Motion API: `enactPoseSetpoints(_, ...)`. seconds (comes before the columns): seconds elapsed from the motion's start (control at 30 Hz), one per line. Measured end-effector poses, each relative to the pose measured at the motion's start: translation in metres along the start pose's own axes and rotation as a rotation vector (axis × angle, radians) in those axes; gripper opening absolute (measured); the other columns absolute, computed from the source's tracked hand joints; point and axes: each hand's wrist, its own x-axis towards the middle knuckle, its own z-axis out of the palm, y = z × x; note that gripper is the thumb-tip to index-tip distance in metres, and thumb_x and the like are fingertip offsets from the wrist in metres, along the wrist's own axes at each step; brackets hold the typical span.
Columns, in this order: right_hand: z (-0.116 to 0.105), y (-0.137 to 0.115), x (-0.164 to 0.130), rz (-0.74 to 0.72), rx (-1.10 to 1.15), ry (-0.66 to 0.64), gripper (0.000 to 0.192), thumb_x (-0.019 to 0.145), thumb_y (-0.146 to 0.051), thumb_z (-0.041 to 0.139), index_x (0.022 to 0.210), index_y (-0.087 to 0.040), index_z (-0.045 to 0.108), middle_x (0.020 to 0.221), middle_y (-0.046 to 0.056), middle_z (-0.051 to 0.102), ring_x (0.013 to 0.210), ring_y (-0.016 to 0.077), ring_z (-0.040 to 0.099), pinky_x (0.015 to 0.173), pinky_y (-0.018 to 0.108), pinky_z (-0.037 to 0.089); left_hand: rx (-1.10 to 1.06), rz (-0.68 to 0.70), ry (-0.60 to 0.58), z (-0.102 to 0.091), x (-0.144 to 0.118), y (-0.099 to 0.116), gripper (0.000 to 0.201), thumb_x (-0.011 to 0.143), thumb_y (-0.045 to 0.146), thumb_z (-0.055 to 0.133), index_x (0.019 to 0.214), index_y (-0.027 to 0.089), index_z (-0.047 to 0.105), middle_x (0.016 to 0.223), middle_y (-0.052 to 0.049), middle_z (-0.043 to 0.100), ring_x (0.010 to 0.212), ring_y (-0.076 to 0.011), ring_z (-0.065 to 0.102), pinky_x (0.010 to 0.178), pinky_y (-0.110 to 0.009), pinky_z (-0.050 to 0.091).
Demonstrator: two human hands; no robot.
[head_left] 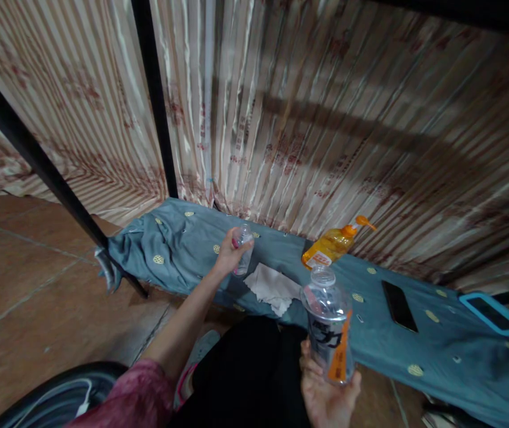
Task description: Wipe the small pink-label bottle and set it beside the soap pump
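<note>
The person is sitting in front of a low bed covered with a blue-grey sheet [415, 351] and is working with 2 bottles at once. The left hand [228, 255] is reaching out to the far left part of the sheet and is wrapping its fingers around a small clear bottle [244, 249], which is standing upright on the cloth or just above it (the contact with the sheet is hidden by the hand). The right hand [326, 392] is holding a large clear bottle [328, 330] with a dark and orange label near the body, fingers curled around its lower part; the bottle is upright, has no cap on its neck and looks nearly empty.

Judging by how things lie now, both bottles are already in hand and the big one is open, but they are well apart from each other, so nothing is being brought together yet. Whether the small bottle is capped cannot be told.

Between the 2 hands a crumpled white cloth [272, 288] is lying on the sheet. Farther right an orange pump bottle [332, 245] is lying tilted against the striped curtain [326, 119], with a black phone [399, 305] and a blue-framed tablet [494, 313] resting to its right.
</note>
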Motion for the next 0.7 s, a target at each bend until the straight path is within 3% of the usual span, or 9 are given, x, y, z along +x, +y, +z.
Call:
enactPoseSetpoints(0.23,0.001,0.0,0.0,-0.004,0.071,0.035,0.104,0.025,-0.055,0.092,0.116,-0.014,0.062,0.093,0.013,0.064,0.057,0.0036,0.04,0.042,0.011,0.043,0.14,-0.014,0.131,-0.016,0.017,-0.003,0.055,0.066,0.032,0.079,0.115,0.019,0.056,0.104,-0.004,0.065,0.098,-0.0203,0.063,0.094,-0.034,0.048)
enactPoseSetpoints(0.33,0.001,0.0,-0.002,0.0,0.091,0.027,0.105,0.027,-0.052,0.093,0.118,-0.012,0.061,0.094,0.014,0.063,0.056,0.0029,0.041,0.043,0.009,0.042,0.171,-0.011,0.101,-0.02,0.016,-0.005,0.061,0.064,0.035,0.081,0.118,0.021,0.056,0.109,-0.004,0.065,0.106,-0.0223,0.061,0.1,-0.037,0.045)
enactPoseSetpoints(0.47,0.002,0.001,-0.005,0.007,0.106,0.014,0.103,0.031,-0.051,0.093,0.119,-0.009,0.061,0.093,0.015,0.063,0.055,0.0024,0.042,0.042,0.007,0.041,0.161,-0.017,0.031,-0.023,0.01,-0.006,0.082,0.052,0.026,0.087,0.126,0.022,0.051,0.115,-0.005,0.063,0.11,-0.0241,0.06,0.103,-0.039,0.044)
enactPoseSetpoints(0.6,0.003,0.002,-0.005,-0.003,0.113,-0.001,0.103,0.033,-0.052,0.093,0.12,-0.008,0.06,0.093,0.014,0.063,0.055,0.0021,0.042,0.043,0.006,0.041,0.136,-0.031,0.045,-0.014,0.006,-0.003,0.082,0.051,0.018,0.084,0.125,0.021,0.05,0.113,-0.005,0.064,0.105,-0.0227,0.061,0.098,-0.037,0.046)
enactPoseSetpoints(0.7,0.002,0.002,-0.004,0.01,0.109,-0.011,0.103,0.032,-0.051,0.092,0.12,-0.009,0.06,0.092,0.013,0.063,0.055,0.0018,0.042,0.042,0.007,0.04,0.02,-0.026,-0.021,0.005,0.001,-0.002,0.079,0.054,0.019,0.083,0.126,0.022,0.048,0.108,-0.002,0.065,0.1,-0.0198,0.063,0.095,-0.034,0.048)
